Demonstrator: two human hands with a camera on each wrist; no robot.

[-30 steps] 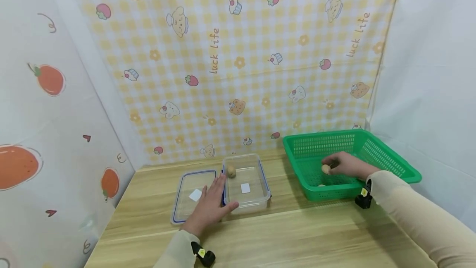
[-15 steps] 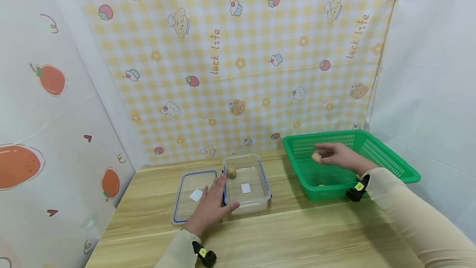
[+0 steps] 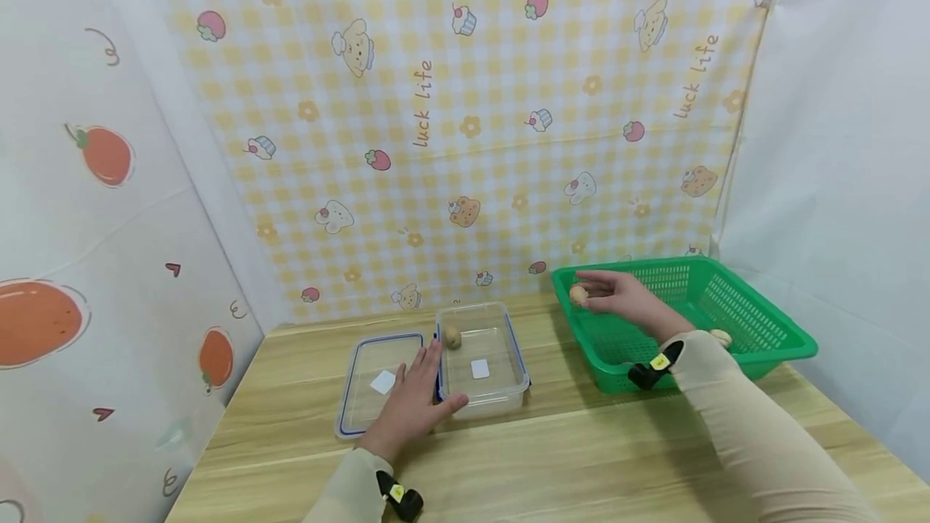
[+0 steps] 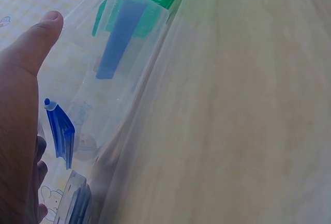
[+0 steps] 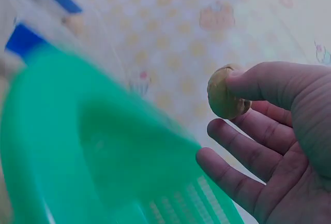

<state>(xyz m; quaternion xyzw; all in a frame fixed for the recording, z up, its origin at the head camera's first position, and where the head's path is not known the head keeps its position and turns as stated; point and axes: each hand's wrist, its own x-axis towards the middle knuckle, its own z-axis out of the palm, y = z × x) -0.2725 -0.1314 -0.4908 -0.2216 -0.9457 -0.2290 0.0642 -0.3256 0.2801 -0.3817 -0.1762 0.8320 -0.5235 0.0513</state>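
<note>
Wood-grain tabletop (image 3: 552, 458) runs along the near side of both containers; a strip of it separates the clear box (image 3: 490, 345) from the green basket (image 3: 781, 329). Clear lid (image 3: 363, 406) flat, just left of the box. Right hand (image 3: 626, 297) over the basket's left side, thumb and finger pinching a small round tan piece (image 5: 221, 93), lower fingers spread. Piece sits at the fingertips, on the box-facing side of the hand, near the basket's left rim; height over it unclear. Left hand (image 3: 408, 408) has fingers extended by the box's left edge, thumb spread at the near corner; contact cannot be told. Brown round piece (image 3: 452, 336) in the box's far left corner.
</note>
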